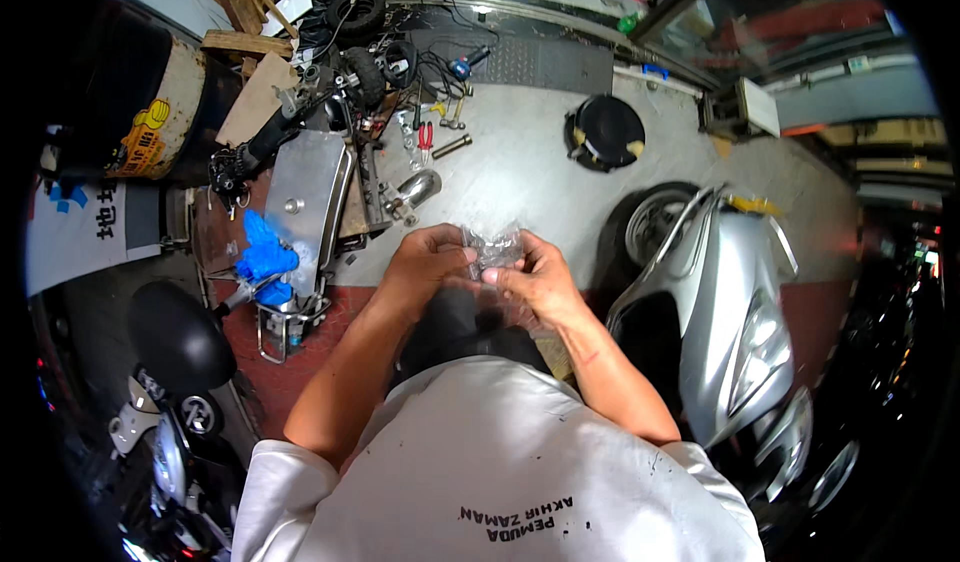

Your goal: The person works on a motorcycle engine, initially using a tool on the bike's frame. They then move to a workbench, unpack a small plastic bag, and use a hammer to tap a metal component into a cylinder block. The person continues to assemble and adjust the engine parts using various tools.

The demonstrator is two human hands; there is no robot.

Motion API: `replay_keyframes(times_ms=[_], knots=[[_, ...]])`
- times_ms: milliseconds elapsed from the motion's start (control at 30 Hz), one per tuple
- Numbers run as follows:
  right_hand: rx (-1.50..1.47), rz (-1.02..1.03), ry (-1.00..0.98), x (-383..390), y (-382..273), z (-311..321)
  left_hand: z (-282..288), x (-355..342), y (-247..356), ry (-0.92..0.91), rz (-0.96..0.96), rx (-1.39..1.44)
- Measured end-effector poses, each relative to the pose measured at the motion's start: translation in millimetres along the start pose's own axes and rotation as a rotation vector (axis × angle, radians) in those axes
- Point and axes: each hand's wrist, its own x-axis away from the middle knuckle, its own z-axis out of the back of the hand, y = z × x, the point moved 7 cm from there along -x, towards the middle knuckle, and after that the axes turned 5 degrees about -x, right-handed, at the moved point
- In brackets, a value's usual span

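Observation:
Low in front of my body, my left hand (428,262) and my right hand (536,280) pinch a small clear plastic bag (492,244) from either side, thumbs on its near face. I cannot make out its contents. Beyond the hands, red-handled pliers (425,140), a long bolt (452,147), other small tools and a metal cylinder (412,194) lie on the pale floor.
At left are a metal plate (300,182) with blue gloves (265,252), vehicle parts (270,132), a rusty drum (165,112) and a scooter (175,422). A silver scooter (730,332) stands at right. A round black object (605,127) sits ahead, before a doorway.

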Motion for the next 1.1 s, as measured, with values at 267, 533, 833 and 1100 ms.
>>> replay_keyframes(times_ms=[267,533,833,1100], knots=[[0.458,0.113,0.039,-82.5,-109.2,-18.3,12.0,-59.0,93.6,-0.007,-0.143,0.015],[0.38,0.083,-0.138,-162.4,-143.3,-37.3,44.2,-93.8,149.4,0.172,-0.213,-0.022],[-0.036,-0.26,-0.277,-262.9,-161.2,-47.1,72.2,-147.6,191.7,0.243,-0.122,0.136],[-0.142,-0.459,-0.438,-348.0,-204.2,-52.5,77.2,-187.9,243.6,0.392,-0.114,0.344]])
